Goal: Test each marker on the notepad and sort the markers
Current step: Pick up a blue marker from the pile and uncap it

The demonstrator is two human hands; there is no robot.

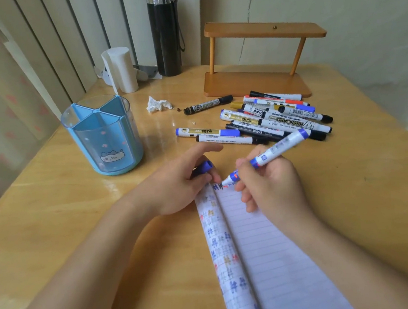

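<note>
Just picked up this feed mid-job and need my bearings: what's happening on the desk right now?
A person is testing a blue whiteboard marker: the right hand presses its tip to the top of the lined notepad, beside earlier test marks. The left hand steadies the pad's top edge and holds the blue cap. A pile of markers lies behind the pad on the table. The blue divided pen holder looks empty, so sorting seems not yet begun.

Bare table (53, 222) lies open between the blue holder (103, 138) and the marker pile (270, 119); a wooden rack (259, 71) blocks behind.
</note>
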